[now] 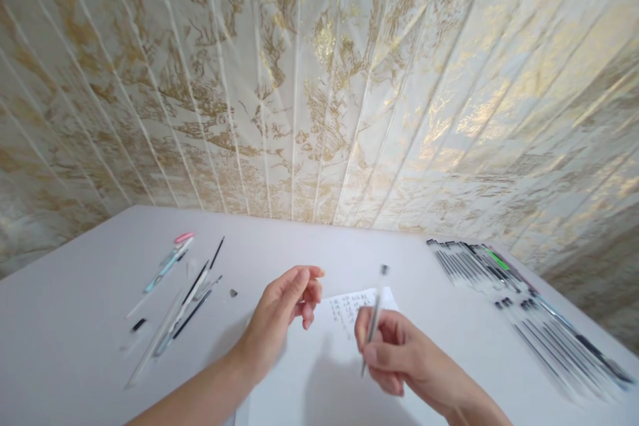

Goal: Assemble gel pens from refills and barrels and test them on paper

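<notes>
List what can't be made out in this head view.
All head view:
- Handwriting on the white paper sheet: too small and blurred to read, partly behind the right hand.
- Sheet's near edge: cut off by the picture's bottom edge.
- Slim clear pen with dark ends, in the right hand: blurred, any lettering unreadable.
- Slim black-ended pens at right: blurred together, no sure count.
- Small dark flat piece at left: too small to identify.

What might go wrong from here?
The pen sits tilted in the right hand, tip down over the paper; a slip could leave a stray mark. The left hand hovers without pressing the paper, so the sheet might shift if written on.
</notes>
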`<state>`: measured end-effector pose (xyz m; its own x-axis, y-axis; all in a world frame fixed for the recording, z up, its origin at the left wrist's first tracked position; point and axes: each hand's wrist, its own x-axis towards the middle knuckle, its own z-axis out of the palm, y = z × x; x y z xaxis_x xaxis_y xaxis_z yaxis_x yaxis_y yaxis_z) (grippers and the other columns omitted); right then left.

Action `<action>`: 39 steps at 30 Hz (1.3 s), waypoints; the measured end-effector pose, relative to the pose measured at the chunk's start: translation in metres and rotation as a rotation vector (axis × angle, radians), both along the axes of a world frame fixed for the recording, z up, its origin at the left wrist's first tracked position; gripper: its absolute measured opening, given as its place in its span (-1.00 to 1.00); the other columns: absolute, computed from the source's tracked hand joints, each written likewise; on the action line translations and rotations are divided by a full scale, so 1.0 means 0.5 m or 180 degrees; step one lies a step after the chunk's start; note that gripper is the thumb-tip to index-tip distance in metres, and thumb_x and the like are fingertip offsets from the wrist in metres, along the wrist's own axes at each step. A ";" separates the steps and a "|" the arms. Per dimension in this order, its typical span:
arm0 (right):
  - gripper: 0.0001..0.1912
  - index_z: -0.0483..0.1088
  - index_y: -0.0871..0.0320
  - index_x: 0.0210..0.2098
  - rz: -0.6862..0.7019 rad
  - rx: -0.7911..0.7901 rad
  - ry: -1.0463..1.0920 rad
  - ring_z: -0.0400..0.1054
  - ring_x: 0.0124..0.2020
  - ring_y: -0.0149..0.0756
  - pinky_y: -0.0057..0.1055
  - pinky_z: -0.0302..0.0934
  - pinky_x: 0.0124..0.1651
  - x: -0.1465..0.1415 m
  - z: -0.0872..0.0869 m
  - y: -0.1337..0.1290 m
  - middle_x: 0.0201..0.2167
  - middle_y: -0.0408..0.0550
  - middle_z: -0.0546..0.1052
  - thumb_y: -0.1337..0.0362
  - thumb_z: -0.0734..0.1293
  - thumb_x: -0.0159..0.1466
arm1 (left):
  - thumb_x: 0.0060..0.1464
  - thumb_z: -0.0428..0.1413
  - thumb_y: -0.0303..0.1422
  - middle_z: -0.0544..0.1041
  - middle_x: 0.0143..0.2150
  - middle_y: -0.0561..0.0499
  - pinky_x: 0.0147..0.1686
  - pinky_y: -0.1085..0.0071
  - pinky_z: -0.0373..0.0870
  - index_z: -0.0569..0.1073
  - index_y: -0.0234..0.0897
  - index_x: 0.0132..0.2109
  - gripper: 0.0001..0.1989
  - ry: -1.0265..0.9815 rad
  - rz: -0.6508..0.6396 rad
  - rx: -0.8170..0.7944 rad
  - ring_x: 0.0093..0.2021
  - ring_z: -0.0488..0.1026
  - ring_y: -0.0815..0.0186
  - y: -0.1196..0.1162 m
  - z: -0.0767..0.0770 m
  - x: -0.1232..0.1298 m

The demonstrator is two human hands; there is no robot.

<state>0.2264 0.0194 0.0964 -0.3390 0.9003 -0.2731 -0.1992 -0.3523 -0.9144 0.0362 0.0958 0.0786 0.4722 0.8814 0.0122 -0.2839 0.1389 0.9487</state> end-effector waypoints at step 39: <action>-0.84 0.30 0.13 -0.55 -0.1531 0.1125 -0.2364 0.06 -0.59 -0.40 -0.42 -0.06 -0.53 -0.031 -0.133 0.029 -0.65 -0.19 0.30 0.24 0.26 0.14 | 0.12 0.04 -0.03 0.24 -0.54 0.15 -0.45 0.45 0.16 0.32 -0.20 -0.42 -0.66 0.1055 0.0372 0.0193 -0.51 0.18 0.36 -0.006 -0.056 -0.021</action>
